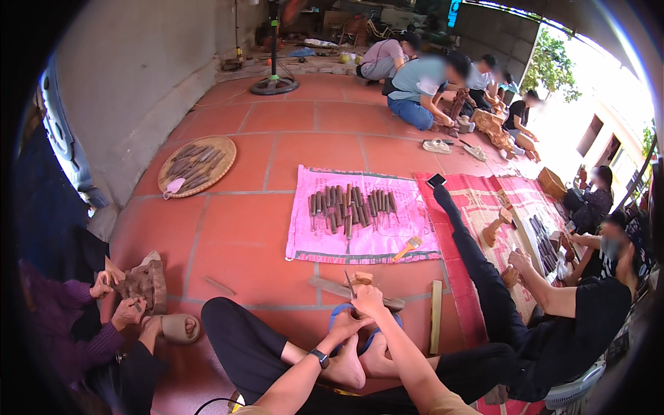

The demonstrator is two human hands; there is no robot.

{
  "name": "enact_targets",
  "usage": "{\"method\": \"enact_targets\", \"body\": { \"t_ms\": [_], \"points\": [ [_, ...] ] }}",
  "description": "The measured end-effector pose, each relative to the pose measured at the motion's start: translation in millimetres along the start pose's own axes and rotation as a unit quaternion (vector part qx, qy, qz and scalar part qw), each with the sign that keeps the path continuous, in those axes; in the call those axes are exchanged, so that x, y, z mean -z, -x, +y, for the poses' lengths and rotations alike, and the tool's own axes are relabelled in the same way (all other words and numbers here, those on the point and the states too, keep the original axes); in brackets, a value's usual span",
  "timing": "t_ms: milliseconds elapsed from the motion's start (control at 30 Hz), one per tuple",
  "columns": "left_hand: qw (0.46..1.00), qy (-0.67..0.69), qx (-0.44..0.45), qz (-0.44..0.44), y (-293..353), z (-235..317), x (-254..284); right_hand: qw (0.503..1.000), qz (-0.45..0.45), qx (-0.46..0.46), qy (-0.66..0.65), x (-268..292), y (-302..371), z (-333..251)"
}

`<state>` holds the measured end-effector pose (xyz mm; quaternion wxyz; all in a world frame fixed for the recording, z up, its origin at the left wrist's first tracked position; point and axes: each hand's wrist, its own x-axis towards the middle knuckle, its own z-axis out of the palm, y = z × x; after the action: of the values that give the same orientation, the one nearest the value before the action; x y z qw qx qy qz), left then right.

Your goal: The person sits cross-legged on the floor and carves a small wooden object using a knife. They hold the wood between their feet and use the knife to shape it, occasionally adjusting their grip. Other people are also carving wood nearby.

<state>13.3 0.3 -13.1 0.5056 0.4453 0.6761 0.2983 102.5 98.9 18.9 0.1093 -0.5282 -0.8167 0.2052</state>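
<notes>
Right hand: grip curled around thin tool, beside wood piece before feet. Left hand: hold hidden, cannot tell. Handled tools on pink sheet, presumably for easy reach.

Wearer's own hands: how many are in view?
2: left hand, past the watch on its wrist; right hand, just above it in the picture, near the carved wood. Some fingers are hidden.

red-tiled floor, grey wall, seemingly sunlit outdoors
</notes>
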Motion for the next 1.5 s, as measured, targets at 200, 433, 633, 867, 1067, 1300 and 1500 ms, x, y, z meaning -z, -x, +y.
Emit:
{"method": "enact_targets", "body": {
  "t_ms": [200, 433, 633, 867, 1067, 1300, 1500],
  "points": [
    [0.997, -0.066, -0.014, 0.039, -2.8, -3.2, -6.4, 0.998, 0.058, -0.025, 0.003, -15.0, -14.4, 17.2],
    [1.0, -0.003, -0.004, -0.013, 3.8, 13.6, 2.3, 0.997, 0.066, -0.038, 0.008, -6.2, -6.9, 8.4],
    [0.999, -0.046, -0.019, 0.014, -7.6, -8.4, -7.1, 1.0, 0.002, 0.008, 0.006, -10.2, 2.3, 8.7],
    [0.996, -0.09, -0.001, 0.018, -7.0, -2.4, -7.3, 0.995, 0.084, -0.053, -0.018, -12.6, -9.5, 14.8],
    [0.998, -0.057, 0.01, -0.033, -4.0, 8.5, -0.7, 0.998, 0.028, -0.051, 0.009, -6.7, -5.2, 15.5],
    [0.997, -0.012, -0.051, 0.053, -14.9, -27.8, -10.0, 0.999, -0.017, 0.025, 0.017, -6.4, 5.8, -1.6],
    [0.999, -0.026, -0.016, 0.021, -12.3, -8.9, -8.5, 0.993, 0.084, -0.019, -0.083, -6.9, -7.5, 10.8]
  ]
}}
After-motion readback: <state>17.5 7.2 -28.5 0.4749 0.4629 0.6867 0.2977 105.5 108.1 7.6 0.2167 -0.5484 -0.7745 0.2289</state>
